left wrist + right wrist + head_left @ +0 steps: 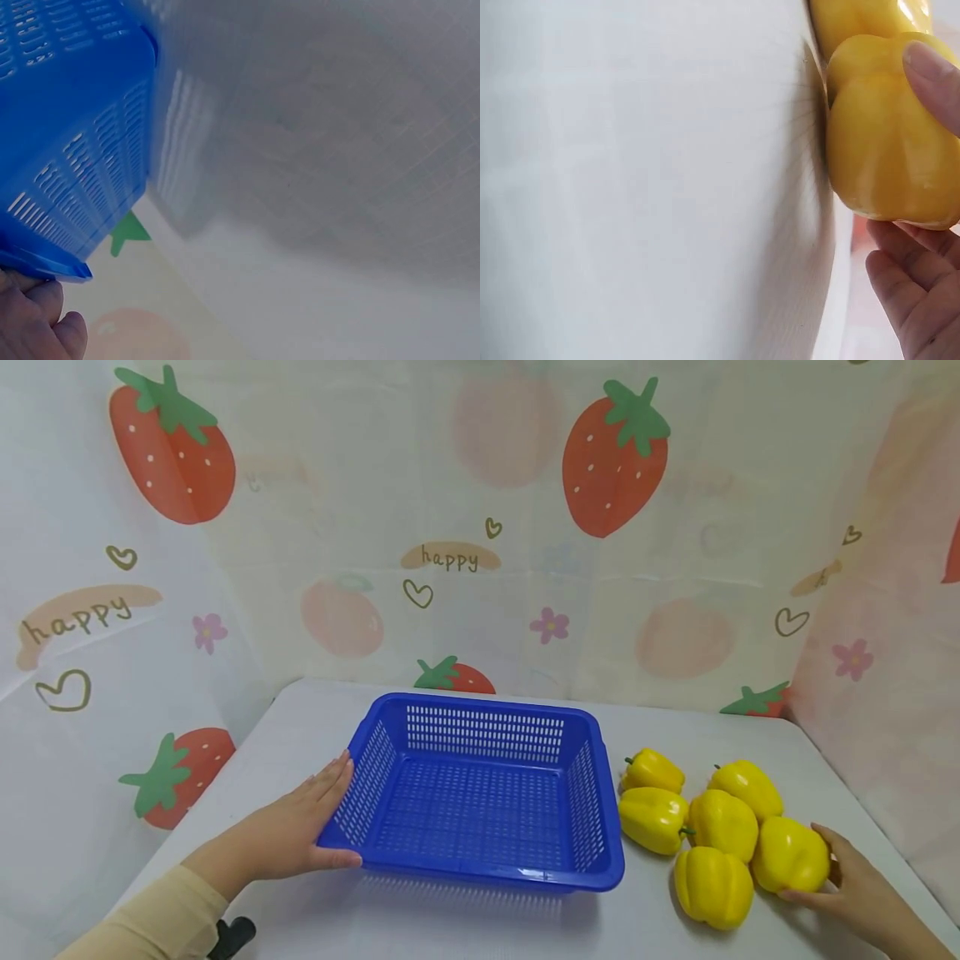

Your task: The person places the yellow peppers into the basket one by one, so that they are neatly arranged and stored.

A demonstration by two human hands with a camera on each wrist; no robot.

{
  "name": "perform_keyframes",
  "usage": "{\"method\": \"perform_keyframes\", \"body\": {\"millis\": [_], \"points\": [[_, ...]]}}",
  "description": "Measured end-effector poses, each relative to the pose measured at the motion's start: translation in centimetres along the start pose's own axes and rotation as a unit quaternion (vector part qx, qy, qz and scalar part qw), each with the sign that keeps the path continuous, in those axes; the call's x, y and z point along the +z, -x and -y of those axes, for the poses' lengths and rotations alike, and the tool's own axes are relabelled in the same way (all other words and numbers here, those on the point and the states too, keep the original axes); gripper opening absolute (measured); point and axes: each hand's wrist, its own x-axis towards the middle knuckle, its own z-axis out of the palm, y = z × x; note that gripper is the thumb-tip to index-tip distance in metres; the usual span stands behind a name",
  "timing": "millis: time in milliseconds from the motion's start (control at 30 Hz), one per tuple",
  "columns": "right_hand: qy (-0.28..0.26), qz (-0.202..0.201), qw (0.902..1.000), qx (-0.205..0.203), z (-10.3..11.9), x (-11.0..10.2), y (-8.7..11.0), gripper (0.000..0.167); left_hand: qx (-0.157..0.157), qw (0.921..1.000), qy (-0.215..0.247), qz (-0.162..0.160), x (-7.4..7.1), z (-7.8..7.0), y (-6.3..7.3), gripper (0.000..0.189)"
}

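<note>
Yellow peppers (722, 825) beside blue basket (472, 814)

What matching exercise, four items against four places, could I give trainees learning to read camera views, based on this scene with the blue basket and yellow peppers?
Things:
1. Left hand
2. Right hand
3. Blue basket
4. Large red strawberries

Places:
A. Standing on the white table, to the left of the yellow peppers
B. Printed on the backdrop
C. At the rightmost pepper, with thumb and fingers on it
D. At the left part of the basket's rim

Right pairs: 1-D; 2-C; 3-A; 4-B
</note>
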Motion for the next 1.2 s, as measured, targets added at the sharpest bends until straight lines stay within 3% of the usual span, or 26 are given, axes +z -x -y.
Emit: {"method": "perform_keyframes", "body": {"millis": [267, 667, 967, 1200], "points": [[-0.013, -0.019, 0.9997, 0.005, -0.1, -0.8, 0.3, 0.111, 0.004, 1.0000, -0.005, 0.000, 0.1, 0.2, -0.2, 0.114], [-0.044, -0.082, 0.9944, -0.049, 0.5, -2.8, 0.2, 0.106, 0.011, 0.9997, -0.022, 0.008, -0.5, 0.1, -0.2, 0.114], [-0.033, -0.081, 0.9942, -0.062, 2.6, -3.8, -0.9, 0.108, 0.025, 0.9993, -0.026, -0.004, -0.6, -0.2, -0.3, 0.116], [-0.046, -0.083, 0.9882, -0.121, 5.2, -5.1, -1.9, 0.105, 0.028, 0.9988, -0.036, -0.015, -0.3, -0.2, -0.5, 0.116]]}}
